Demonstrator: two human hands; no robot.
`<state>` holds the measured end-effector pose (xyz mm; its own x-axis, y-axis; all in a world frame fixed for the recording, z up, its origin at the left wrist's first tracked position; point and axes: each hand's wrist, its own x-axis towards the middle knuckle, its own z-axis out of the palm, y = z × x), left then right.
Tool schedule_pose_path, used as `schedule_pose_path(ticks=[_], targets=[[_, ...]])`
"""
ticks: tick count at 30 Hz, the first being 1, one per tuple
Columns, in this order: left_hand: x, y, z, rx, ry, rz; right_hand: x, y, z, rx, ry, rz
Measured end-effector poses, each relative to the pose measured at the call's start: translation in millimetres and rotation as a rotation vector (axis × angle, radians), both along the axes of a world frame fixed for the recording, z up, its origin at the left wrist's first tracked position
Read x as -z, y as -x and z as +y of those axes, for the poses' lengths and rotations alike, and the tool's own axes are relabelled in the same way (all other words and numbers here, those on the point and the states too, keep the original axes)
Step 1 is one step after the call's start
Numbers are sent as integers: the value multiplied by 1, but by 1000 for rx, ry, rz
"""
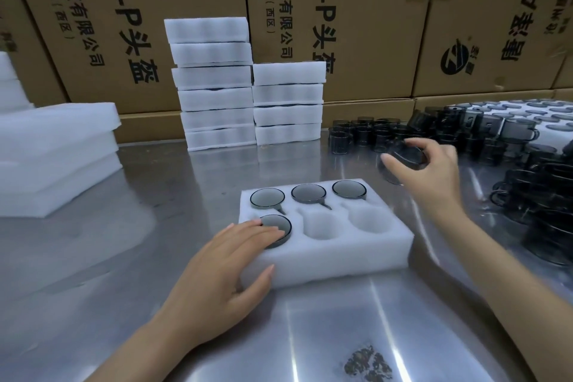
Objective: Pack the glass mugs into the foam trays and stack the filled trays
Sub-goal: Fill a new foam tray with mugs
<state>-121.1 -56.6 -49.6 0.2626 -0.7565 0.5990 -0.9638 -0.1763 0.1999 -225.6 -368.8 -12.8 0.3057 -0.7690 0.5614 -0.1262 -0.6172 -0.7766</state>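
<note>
Steel table [93, 257]: tray [325, 260] has four mugs seated, two pockets empty, left hand [223, 267] flat on its corner, right hand [434, 174] gripping a mug [403, 161] from the pile [496, 139], filled stacks [248, 96] behind.

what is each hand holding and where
Right hand grips a glass mug around its rim; left hand rests on the foam tray corner.
</note>
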Motion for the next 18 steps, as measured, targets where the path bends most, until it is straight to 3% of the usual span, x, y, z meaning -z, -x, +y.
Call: schedule_pose_path(ticks=[3,10,18], targets=[[0,0,0,1,2,11,-15,-1,53,-210,111,-67],[-1,0,0,11,6,9,-2,1,114,-365,371,266],[2,-1,0,9,8,8,-3,5,111,-437,351,364]])
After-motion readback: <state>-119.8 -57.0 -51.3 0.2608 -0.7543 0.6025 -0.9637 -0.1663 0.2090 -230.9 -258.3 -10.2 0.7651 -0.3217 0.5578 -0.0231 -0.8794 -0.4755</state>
